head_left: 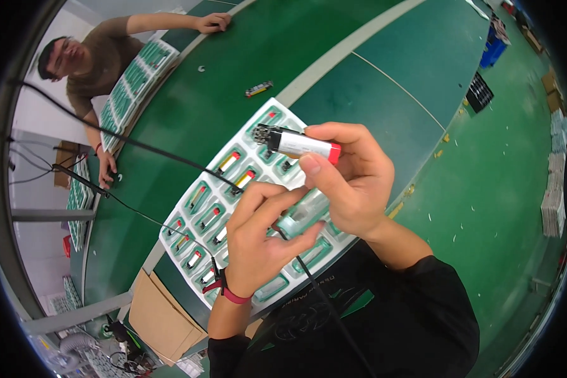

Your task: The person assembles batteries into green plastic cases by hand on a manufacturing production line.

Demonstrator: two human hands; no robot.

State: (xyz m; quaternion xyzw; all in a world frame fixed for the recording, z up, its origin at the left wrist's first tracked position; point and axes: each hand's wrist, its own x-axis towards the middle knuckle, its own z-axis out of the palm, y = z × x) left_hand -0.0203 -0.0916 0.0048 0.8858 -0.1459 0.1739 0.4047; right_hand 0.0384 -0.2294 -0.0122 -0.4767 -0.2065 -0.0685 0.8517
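Between the thumb and fingers of my right hand is a small battery assembly, a silver cylinder with a red end and a black fitting at the other end, lying nearly level. My left hand grips a translucent pale-green casing between thumb and fingers, just below the battery assembly and apart from it. Under both hands lies a white moulded tray with green-lined pockets. Similar battery assemblies sit in several pockets; translucent pieces lie in nearer ones. My hands cover part of the tray.
A loose battery assembly lies on the green belt beyond the tray. Across it sits a co-worker beside stacked trays. A black cable crosses the view. Cardboard is at lower left.
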